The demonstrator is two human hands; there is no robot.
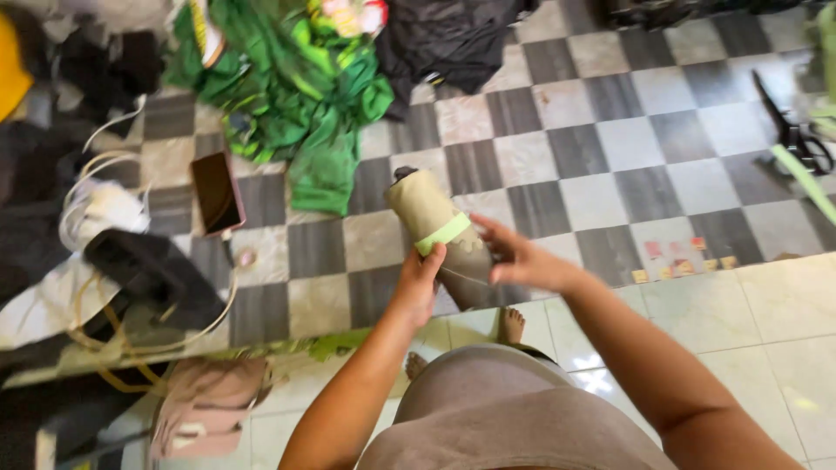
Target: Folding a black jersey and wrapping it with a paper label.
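Head view showed a tan fabric roll (440,233) with a green band, its long axis running from five o'clock up to eleven o'clock, dark end pointing away. Left hand (418,283) grasped its near side below the band; right hand (522,259) touched it at three o'clock with fingers spread. Green cloth (296,96) lay at eleven o'clock, a phone (217,192) at nine, scissors (794,130) at two.
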